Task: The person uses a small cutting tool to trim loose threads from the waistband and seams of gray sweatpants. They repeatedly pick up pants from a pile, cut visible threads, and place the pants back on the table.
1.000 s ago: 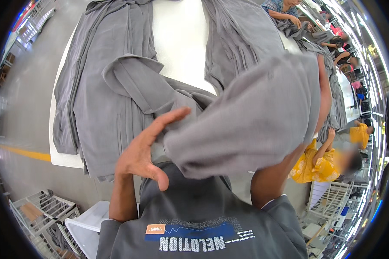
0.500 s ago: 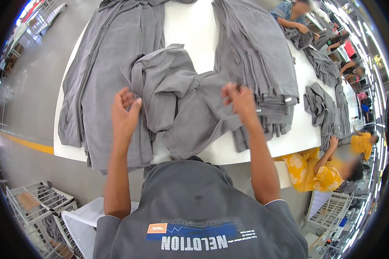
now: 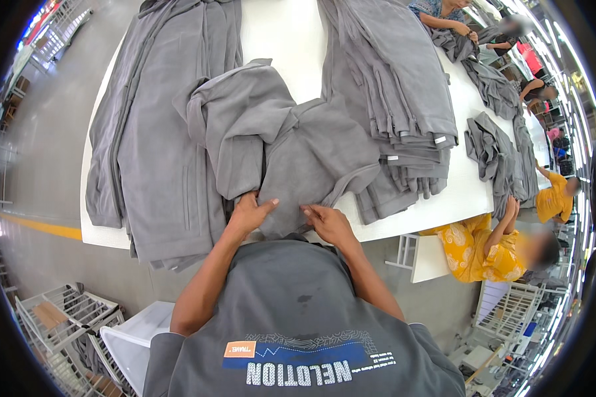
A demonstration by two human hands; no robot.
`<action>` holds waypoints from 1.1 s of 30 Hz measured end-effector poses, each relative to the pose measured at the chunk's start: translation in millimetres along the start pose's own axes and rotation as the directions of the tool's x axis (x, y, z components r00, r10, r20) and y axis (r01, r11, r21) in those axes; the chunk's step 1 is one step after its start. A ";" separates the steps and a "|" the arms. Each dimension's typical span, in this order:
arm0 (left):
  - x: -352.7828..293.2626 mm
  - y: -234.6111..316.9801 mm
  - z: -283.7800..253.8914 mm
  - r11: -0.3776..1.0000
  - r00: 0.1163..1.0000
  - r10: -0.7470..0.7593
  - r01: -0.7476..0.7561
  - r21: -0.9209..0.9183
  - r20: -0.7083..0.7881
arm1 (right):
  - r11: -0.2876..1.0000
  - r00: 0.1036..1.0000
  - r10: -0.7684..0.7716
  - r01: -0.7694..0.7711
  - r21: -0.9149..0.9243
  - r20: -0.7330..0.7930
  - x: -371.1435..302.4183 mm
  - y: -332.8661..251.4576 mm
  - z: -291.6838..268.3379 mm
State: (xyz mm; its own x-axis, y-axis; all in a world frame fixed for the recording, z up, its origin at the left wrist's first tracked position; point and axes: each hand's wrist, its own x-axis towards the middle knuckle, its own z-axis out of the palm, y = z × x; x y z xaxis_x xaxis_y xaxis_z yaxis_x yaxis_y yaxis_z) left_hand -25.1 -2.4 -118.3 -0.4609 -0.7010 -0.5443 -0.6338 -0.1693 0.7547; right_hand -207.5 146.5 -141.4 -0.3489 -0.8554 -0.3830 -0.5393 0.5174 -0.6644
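A rumpled grey garment (image 3: 318, 149) lies bunched in front of me, its near edge reaching the table's front. My left hand (image 3: 250, 215) is at its lower left, fingers partly hidden under a fold and thumb lying over the cloth. Close by on the right, my right hand (image 3: 329, 223) pinches the near edge between thumb and fingers. A long pile of grey garments (image 3: 162, 159) lies left of it, partly under the bunched one. Right of it rises a thick stack of folded grey garments (image 3: 404, 79).
The white table (image 3: 281, 40) shows between the piles. Further right, more grey garments (image 3: 493, 152) lie on it. A person in yellow (image 3: 477, 258) sits at the right; another person (image 3: 444, 16) handles cloth beyond. A white bin (image 3: 136, 337) and a rack (image 3: 63, 314) stand lower left.
Both hands have come down from either side of the garment to its near edge, closer together, and now touch the cloth. The garment has shifted slightly.
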 end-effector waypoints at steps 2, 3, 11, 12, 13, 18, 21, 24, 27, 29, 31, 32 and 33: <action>-3.6 17.5 -0.7 0.938 0.987 0.071 -0.016 -0.346 0.146 | 0.926 0.996 0.085 -0.066 0.373 -0.035 -9.5 -6.9 -5.6; -8.2 29.2 0.3 0.861 0.970 0.120 0.003 -0.508 0.209 | 0.837 0.991 0.133 -0.094 0.539 -0.032 -16.6 -12.7 -10.6; -15.6 125.7 2.3 0.470 0.900 0.305 0.143 -0.871 0.312 | 0.807 0.712 -0.265 0.533 0.255 -0.650 -41.2 -87.5 -75.9; -12.0 129.6 2.2 0.449 0.869 0.354 0.166 -0.878 0.345 | 0.835 0.701 -0.252 0.506 0.217 -0.667 -34.7 -94.8 -77.6; -6.6 132.0 3.7 0.437 0.867 0.369 0.155 -0.886 0.334 | 0.862 0.689 -0.236 0.474 0.180 -0.686 -29.1 -101.5 -79.0; 5.3 124.2 -10.8 0.547 0.867 0.396 0.043 -0.836 0.304 | 0.937 0.521 -0.146 0.346 0.052 -0.841 4.5 -80.8 -98.2; -10.1 92.0 -11.9 0.737 0.885 0.460 -0.333 -0.588 0.076 | 0.907 0.458 -0.221 0.420 -0.009 -0.861 3.6 -98.6 -138.9; -31.1 70.0 12.4 0.555 0.543 0.801 -0.832 -0.028 -0.252 | 0.848 0.394 -0.285 0.528 -0.038 -0.874 -1.9 -139.5 -167.6; -34.9 73.3 28.8 0.617 0.585 0.757 -0.787 0.023 -0.291 | 0.720 0.249 -0.376 0.685 -0.113 -0.892 5.4 -183.1 -193.9; -35.3 81.6 35.5 0.677 0.649 0.712 -0.735 0.021 -0.267 | 0.739 0.222 -0.416 0.648 -0.185 -0.882 -3.5 -215.8 -210.5; -29.0 95.1 39.1 0.746 0.727 0.656 -0.666 0.023 -0.205 | 0.700 0.176 -0.445 0.680 -0.219 -0.878 -4.4 -238.7 -226.5; -30.4 101.6 41.8 0.727 0.710 0.671 -0.687 0.002 -0.212 | 0.655 0.138 -0.449 0.723 -0.220 -0.883 -3.7 -247.1 -236.2; -32.9 108.3 45.1 0.707 0.693 0.687 -0.707 -0.018 -0.218 | 0.608 0.100 -0.449 0.762 -0.222 -0.888 -5.4 -255.4 -243.4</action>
State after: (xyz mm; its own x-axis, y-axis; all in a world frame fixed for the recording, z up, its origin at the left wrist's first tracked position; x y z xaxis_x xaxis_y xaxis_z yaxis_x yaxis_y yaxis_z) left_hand -106.5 33.6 -35.2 -0.6193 -0.7534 0.2210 -0.1113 0.3629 0.9252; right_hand -254.4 25.1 186.6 -0.4731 -0.2960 0.8298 -0.7639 -0.3314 -0.5537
